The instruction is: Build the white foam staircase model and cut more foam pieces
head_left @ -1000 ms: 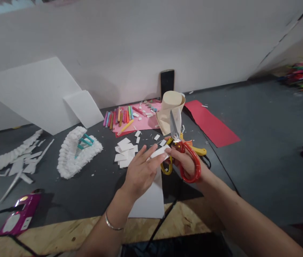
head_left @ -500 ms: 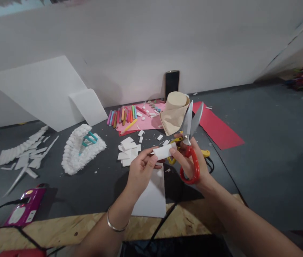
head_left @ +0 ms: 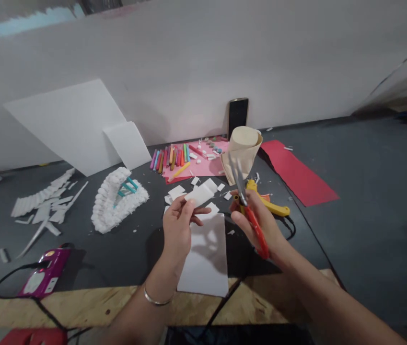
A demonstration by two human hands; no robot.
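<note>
My left hand [head_left: 176, 226] pinches a small white foam rectangle [head_left: 199, 194] between thumb and fingers, holding it above a white foam sheet [head_left: 206, 256] on the dark table. My right hand [head_left: 257, 223] grips red-handled scissors [head_left: 246, 203], blades closed and pointing up and away, a short gap to the right of the rectangle. A pile of cut white pieces [head_left: 176, 192] lies just beyond my left hand.
A yellow glue gun [head_left: 270, 203] lies behind the scissors, with a beige paper cone [head_left: 242, 148], coloured markers [head_left: 170, 157] on pink paper, red paper [head_left: 298, 171] and a phone [head_left: 238, 114] against the wall. A white ruffled piece [head_left: 117, 203], foam strips [head_left: 41, 206] and a purple device [head_left: 41, 279] sit left.
The scissors' blades have shut and tilted left. My left hand has drawn the white rectangle up and left, away from my right hand, which no longer touches it.
</note>
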